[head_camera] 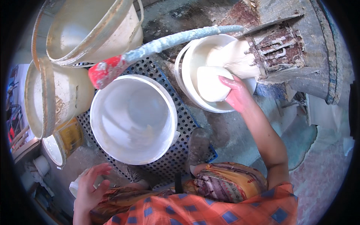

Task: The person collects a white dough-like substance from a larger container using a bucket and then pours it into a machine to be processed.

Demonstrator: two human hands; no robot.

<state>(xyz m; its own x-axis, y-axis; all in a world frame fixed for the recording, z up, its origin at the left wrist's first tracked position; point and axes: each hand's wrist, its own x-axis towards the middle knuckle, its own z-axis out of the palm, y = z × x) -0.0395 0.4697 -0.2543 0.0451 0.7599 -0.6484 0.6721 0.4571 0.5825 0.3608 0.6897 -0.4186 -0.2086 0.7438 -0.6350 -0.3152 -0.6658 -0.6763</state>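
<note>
My right hand (236,94) grips a smooth white rounded object (213,84), its thumb over the near edge; whether this is a bowl or a lump cannot be told. It is inside the mouth of a white plastic bucket (189,92). A thick white mass (239,57) reaches from a rusty, crusted metal outlet (281,49) into that bucket. My left hand (94,182) hangs at the lower left, fingers apart and holding nothing, near a small white container (74,187). Before me stands a large white bucket (133,119) with pale residue inside.
A hose (168,42) with a red end (108,71) crosses above the large bucket. Residue-stained buckets (112,36) (70,90) and a yellow bucket (70,136) stand at the left. Underfoot is a perforated mat (185,121); a large metal vessel (315,56) fills the upper right.
</note>
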